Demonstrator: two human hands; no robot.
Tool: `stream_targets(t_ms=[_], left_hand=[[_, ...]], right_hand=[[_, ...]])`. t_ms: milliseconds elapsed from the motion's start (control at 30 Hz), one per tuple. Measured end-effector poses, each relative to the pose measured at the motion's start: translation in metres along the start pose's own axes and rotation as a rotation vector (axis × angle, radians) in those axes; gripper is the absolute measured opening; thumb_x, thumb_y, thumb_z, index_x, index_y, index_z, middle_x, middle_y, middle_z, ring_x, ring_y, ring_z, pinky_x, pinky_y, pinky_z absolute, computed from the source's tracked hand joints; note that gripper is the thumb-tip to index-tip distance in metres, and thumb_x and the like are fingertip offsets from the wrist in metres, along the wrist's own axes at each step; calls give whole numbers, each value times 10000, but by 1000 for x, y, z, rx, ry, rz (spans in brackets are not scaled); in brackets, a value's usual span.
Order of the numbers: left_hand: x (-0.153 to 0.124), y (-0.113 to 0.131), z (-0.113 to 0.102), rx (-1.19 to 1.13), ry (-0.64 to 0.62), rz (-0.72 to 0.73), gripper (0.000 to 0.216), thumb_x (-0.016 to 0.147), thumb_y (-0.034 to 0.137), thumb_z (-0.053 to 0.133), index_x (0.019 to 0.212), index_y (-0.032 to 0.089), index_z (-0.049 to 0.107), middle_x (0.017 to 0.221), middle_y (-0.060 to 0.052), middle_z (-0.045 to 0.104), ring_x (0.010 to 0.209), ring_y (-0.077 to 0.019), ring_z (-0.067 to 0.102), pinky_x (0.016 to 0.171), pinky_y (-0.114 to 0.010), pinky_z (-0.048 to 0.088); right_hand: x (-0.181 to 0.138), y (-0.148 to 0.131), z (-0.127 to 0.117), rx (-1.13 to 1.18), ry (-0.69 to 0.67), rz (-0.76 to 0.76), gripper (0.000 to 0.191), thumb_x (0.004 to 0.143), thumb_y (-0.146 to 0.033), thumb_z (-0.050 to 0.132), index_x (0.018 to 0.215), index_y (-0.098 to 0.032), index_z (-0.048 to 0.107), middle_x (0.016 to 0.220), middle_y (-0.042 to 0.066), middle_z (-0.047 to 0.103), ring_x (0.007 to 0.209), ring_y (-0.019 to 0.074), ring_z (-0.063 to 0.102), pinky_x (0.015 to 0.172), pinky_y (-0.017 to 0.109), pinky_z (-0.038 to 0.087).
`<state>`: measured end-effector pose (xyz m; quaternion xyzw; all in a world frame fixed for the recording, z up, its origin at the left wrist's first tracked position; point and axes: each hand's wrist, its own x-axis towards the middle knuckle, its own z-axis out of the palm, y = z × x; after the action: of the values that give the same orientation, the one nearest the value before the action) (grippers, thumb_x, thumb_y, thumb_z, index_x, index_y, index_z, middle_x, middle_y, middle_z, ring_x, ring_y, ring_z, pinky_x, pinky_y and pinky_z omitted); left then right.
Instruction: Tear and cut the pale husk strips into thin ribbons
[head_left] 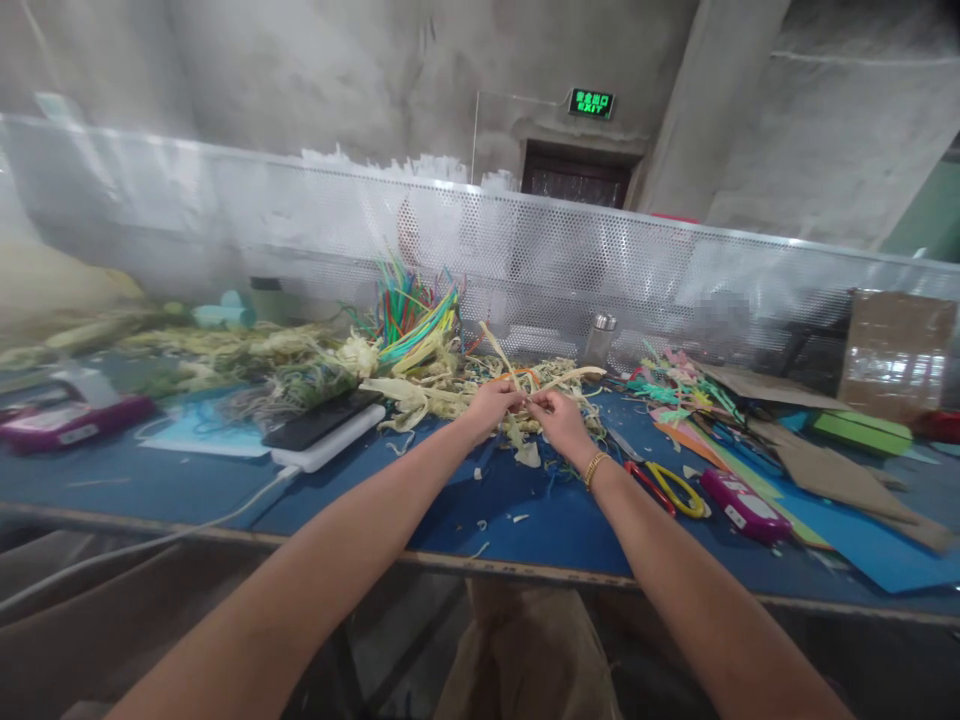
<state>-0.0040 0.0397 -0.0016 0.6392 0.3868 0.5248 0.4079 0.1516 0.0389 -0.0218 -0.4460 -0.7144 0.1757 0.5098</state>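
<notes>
Both my arms reach out over a blue worktable [525, 520]. My left hand [491, 402] and my right hand [553, 412] meet at the middle, fingers pinched on pale dried husk strips [517, 432] that hang down between them. A gold bracelet [595, 466] sits on my right wrist. Behind the hands lies a heap of pale husk scraps [450, 385], and a bundle of coloured strips [411, 320] stands up at its back.
Yellow-handled scissors [670, 488] and a pink-purple case [742, 505] lie right of my right arm, beside coloured paper sheets [862, 530] and cardboard [896, 355]. A white power bank with a dark phone [322, 430] and cable lies on the left. A perforated metal screen [600, 260] backs the table.
</notes>
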Motion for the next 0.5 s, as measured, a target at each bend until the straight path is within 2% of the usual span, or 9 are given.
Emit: stream_targets(t_ms=[133, 233, 333, 500], left_hand=[[0, 3, 0, -5, -20, 8, 238, 664, 341, 619, 532, 169, 518, 502, 19, 512, 509, -102, 421, 531, -243, 317], [-2, 3, 1, -3, -68, 33, 233, 669, 328, 622, 538, 169, 514, 497, 25, 505, 507, -96, 409, 534, -242, 313], [-4, 3, 2, -47, -104, 38, 250, 677, 338, 638, 556, 168, 501, 513, 26, 508, 509, -90, 413, 532, -237, 314], [-5, 3, 2, -169, -61, -13, 226, 649, 327, 697, 713, 169, 549, 601, 21, 572, 540, -95, 479, 526, -225, 340]], right_hand=[[-2, -7, -1, 102, -3, 10, 253, 759, -414, 613, 853, -179, 621, 802, 55, 680, 740, 186, 631, 708, 313, 487], [-1, -11, -3, 180, 81, 41, 304, 760, -458, 604, 863, -172, 631, 796, 53, 682, 717, 181, 623, 688, 302, 479], [1, -9, -4, 153, 164, 75, 331, 742, -493, 615, 756, -163, 637, 718, 46, 668, 659, 174, 593, 641, 289, 455], [1, -8, -3, 274, 124, 131, 385, 700, -543, 644, 727, -160, 639, 686, 43, 668, 653, 172, 596, 631, 281, 463]])
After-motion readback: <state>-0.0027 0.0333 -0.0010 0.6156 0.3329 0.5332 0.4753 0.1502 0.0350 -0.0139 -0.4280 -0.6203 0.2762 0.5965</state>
